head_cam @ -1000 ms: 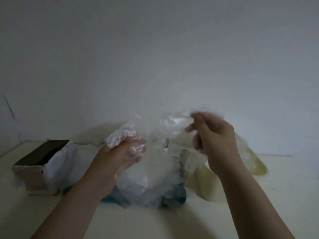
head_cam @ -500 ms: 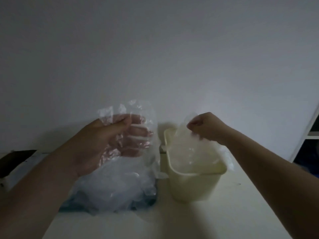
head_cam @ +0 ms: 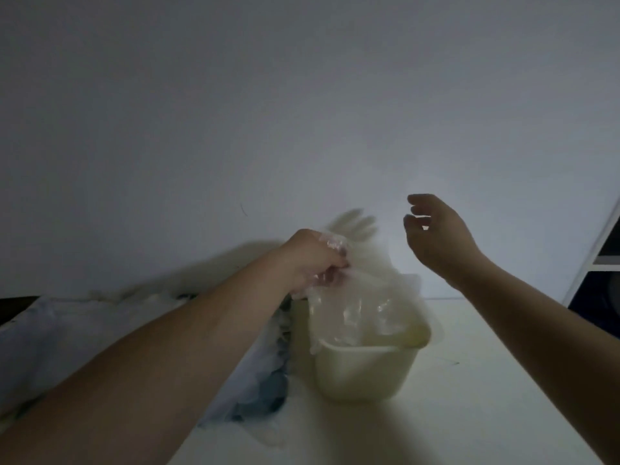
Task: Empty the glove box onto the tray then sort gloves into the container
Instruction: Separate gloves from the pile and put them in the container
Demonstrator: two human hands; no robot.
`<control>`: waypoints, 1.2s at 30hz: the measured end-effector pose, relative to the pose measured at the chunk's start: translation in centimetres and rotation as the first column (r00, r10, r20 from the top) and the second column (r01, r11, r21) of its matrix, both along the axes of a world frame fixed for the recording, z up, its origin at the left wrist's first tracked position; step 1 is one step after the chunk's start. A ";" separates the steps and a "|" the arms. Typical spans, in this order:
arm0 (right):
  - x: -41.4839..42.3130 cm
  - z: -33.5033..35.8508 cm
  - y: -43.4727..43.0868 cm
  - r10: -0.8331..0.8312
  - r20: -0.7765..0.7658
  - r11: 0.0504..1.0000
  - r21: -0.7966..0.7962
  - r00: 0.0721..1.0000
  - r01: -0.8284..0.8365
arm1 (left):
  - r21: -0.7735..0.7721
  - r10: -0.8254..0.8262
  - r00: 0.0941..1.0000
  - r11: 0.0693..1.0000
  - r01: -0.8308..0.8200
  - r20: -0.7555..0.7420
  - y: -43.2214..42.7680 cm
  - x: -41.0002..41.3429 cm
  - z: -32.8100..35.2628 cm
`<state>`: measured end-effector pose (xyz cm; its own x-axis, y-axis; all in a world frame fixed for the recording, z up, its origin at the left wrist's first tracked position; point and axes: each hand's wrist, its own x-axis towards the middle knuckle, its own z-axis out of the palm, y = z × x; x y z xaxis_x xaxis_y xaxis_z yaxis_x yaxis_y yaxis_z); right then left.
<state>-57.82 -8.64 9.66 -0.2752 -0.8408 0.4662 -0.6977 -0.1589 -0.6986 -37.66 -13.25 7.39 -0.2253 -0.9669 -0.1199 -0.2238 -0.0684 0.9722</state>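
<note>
A pale desk (head_cam: pixel 469 414) stands against a bare grey wall (head_cam: pixel 302 112) in dim light, with a white shelf unit (head_cam: pixel 604 263) at far right. The left hand (head_cam: pixel 312 260) clutches a clear plastic glove (head_cam: pixel 352 297) over the cream container (head_cam: pixel 362 370). The right hand (head_cam: pixel 436 236) hovers above it, fingers loosely curled and holding nothing. More gloves (head_cam: pixel 100 330) are heaped to the left.

- We find the tray (head_cam: pixel 268 394) mostly buried under the glove heap (head_cam: pixel 84 330).
- We cannot resolve the fingers of the left hand (head_cam: pixel 312 260) behind the clear glove (head_cam: pixel 355 297) it grips.
- The shelf unit (head_cam: pixel 604 263) runs off the right edge.
</note>
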 end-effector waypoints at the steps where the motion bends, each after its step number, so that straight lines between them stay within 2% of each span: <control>1: 0.1 0.3 0.8 0.051 -0.002 0.999 0.017 0.999 -0.051 | -0.007 0.035 0.999 0.999 -0.035 0.028 -0.2 -0.5 -0.3; 4: 1.8 0.2 3.0 0.255 -0.074 0.950 0.204 0.964 -0.236 | -0.034 0.112 0.991 0.993 -0.110 0.079 -0.7 -1.9 -0.7; 7: 4.5 -1.1 3.2 0.432 -0.112 0.814 0.476 0.895 -0.333 | -0.100 0.145 0.974 0.987 -0.129 0.172 -0.8 -2.1 -0.9; 10: 6.2 -3.0 1.3 0.476 -0.238 0.737 0.634 0.847 -0.236 | -0.141 0.199 0.970 0.974 -0.179 0.141 -0.8 -1.0 -0.8; 14: 7.3 -4.9 -0.8 0.490 -0.391 0.686 0.725 0.779 -0.067 | -0.277 0.312 0.948 0.917 -0.286 0.057 0.7 2.4 -0.3; 18: 7.7 -7.0 -2.1 0.577 -0.552 0.640 0.764 0.602 0.086 | -0.309 0.288 0.955 0.917 -0.251 0.077 2.3 5.8 -0.9; 20: 8.2 -7.3 -1.9 0.621 -0.560 0.598 0.791 0.548 0.129 | -0.329 0.263 0.958 0.920 -0.214 0.112 3.2 7.3 -1.7; 23: 8.7 -6.7 -1.4 0.652 -0.507 0.549 0.828 0.564 0.109 | -0.335 0.229 0.955 0.929 -0.156 0.188 4.3 8.8 -2.9; 26: 8.4 -5.4 -1.0 0.554 -0.560 0.663 0.744 0.616 0.079 | -0.378 0.184 0.922 0.925 -0.045 0.341 4.9 10.6 -4.3; 29: 8.0 -3.4 0.3 0.386 -0.663 0.805 0.581 0.641 0.116 | -0.375 0.169 0.733 0.919 0.125 0.659 5.0 13.6 -6.5; 32: 10.2 -1.6 2.3 0.233 -0.718 0.921 0.379 0.655 0.088 | -0.285 0.130 0.592 0.942 0.177 0.795 5.3 16.4 -9.2; 34: 13.2 -1.5 3.2 0.216 -0.660 0.960 0.279 0.719 -0.032 | -0.278 0.148 0.527 0.944 0.177 0.837 6.1 17.2 -10.5; 36: 16.6 -2.7 3.3 0.330 -0.508 0.940 0.252 0.795 -0.230 | -0.314 0.202 0.506 0.938 0.146 0.839 6.7 18.0 -11.9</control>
